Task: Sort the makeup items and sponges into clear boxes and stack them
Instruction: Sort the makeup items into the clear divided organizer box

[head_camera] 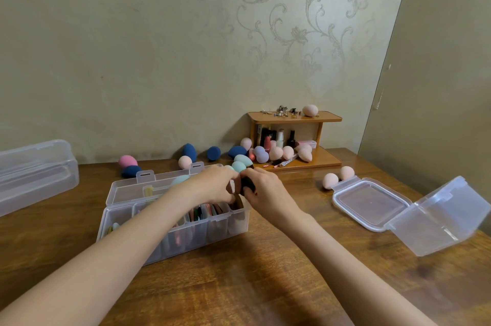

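A clear box (220, 230) with its lid folded back stands in the middle of the wooden table, packed with several flat coloured sponges on edge. My left hand (212, 187) and my right hand (265, 190) meet over its right end. The right hand grips a dark sponge (247, 183). My left fingers pinch a brownish flat sponge (238, 202) at the box's right end. Egg-shaped sponges lie behind the box: pink (127, 161), dark blue (189, 152), mint (242, 159), peach (185, 162).
An open clear box (372, 205) with a hinged lid lies at the right, two peach sponges (330, 180) behind it. Another clear box (37, 174) stands at the far left. A small wooden shelf (295, 120) against the wall holds bottles, jewellery and more sponges.
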{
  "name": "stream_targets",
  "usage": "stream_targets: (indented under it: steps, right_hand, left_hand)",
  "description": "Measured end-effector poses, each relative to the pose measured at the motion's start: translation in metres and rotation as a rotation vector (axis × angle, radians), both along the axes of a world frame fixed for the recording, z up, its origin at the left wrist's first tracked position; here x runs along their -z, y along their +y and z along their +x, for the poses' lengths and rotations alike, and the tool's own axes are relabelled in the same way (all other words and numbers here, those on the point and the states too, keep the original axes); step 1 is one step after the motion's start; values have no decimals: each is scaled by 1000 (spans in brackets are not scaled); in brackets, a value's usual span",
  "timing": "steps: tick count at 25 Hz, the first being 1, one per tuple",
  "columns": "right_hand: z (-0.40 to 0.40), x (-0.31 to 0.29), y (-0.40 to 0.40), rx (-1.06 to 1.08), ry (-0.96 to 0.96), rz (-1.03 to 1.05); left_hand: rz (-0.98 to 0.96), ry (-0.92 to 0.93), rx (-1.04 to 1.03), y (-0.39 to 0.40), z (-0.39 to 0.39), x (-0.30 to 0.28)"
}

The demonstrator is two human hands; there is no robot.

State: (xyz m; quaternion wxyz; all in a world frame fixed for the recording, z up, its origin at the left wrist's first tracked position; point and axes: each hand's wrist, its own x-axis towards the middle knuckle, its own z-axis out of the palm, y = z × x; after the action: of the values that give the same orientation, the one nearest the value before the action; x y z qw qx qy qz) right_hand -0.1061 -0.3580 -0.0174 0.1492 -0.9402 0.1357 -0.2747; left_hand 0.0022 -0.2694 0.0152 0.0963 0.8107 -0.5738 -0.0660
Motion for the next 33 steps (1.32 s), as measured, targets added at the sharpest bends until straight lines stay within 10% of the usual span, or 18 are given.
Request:
stream_targets:
  steps: [23, 29, 33]
  right_hand:
    - [9, 4, 15, 229, 191, -73]
    - [5, -17, 7, 91, 439, 91]
    - [21, -22, 2, 98, 595, -147]
  left_hand:
    - [-150, -35, -138, 3, 2, 16]
    - [-117, 32, -160, 4, 3, 20]
    - [-145, -31, -165, 8, 0, 19]
